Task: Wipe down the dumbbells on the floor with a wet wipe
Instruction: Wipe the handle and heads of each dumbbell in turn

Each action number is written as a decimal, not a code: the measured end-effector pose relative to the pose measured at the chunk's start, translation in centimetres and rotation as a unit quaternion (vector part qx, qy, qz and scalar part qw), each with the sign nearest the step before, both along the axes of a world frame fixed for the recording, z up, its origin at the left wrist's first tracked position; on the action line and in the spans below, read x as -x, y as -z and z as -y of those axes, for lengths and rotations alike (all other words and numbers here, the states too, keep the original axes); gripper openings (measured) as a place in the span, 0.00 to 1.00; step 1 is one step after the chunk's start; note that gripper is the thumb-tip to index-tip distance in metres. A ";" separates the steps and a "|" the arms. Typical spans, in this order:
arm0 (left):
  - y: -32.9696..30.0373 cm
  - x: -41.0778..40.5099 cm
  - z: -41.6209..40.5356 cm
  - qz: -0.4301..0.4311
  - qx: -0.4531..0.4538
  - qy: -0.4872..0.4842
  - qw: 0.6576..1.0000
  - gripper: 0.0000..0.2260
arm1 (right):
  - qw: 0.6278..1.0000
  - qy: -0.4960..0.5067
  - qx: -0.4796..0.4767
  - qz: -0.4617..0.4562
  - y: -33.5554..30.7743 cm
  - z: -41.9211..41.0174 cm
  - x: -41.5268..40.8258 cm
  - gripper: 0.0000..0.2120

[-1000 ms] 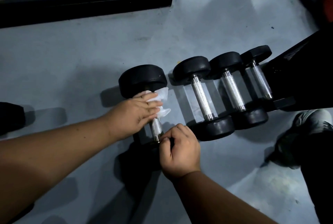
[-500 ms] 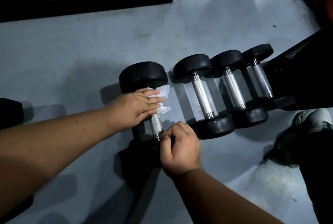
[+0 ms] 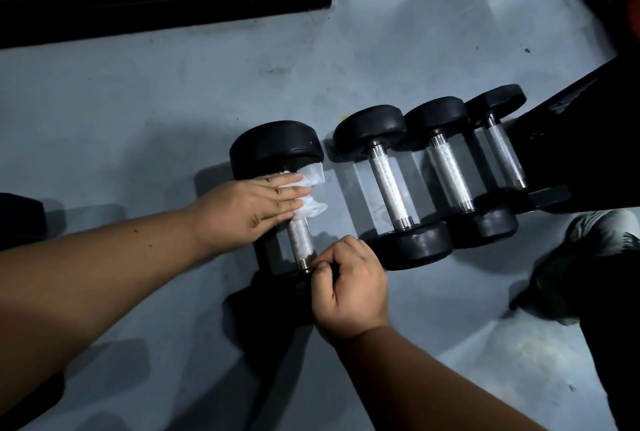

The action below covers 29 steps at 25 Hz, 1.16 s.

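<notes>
1. Wiping goes best with your left hand (image 3: 258, 207) flat, fingers straight, pressing the wet wipe (image 3: 310, 193) along the big dumbbell (image 3: 277, 150) handle on the floor (image 3: 138, 112).
2. Keep your right hand (image 3: 349, 287) curled round the near end, stopping any roll.

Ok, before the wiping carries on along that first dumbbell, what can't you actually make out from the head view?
- Upper handle of the largest dumbbell: covered by the left hand and wet wipe.
- Its near head: in shadow, partly behind the right hand.
- Fourth dumbbell: near head merges with the dark equipment frame.
- Shoe: dim, blurred.
</notes>
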<state>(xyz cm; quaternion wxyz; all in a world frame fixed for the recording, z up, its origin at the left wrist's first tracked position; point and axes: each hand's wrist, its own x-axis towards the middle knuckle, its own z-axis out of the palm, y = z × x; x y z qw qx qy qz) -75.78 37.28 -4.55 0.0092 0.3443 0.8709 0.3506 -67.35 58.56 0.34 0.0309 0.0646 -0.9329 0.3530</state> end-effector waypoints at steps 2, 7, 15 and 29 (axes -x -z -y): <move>0.0 -1.2 -0.8 0.002 0.000 -0.029 1.000 0.16 | 1.000 0.000 0.002 0.001 0.0 -0.1 0.0 0.08; 0.3 -5.0 -2.5 -0.028 -0.006 0.078 0.997 0.15 | 1.000 -0.004 0.004 0.007 0.2 -0.4 0.2 0.10; -0.2 -0.6 -0.4 -0.060 -0.003 -0.015 0.998 0.14 | 1.000 0.007 0.012 0.014 0.1 -0.3 0.1 0.09; -1.0 -4.2 -0.1 -0.152 0.158 -0.001 0.976 0.21 | 0.999 0.007 0.031 0.014 0.3 -0.8 0.4 0.10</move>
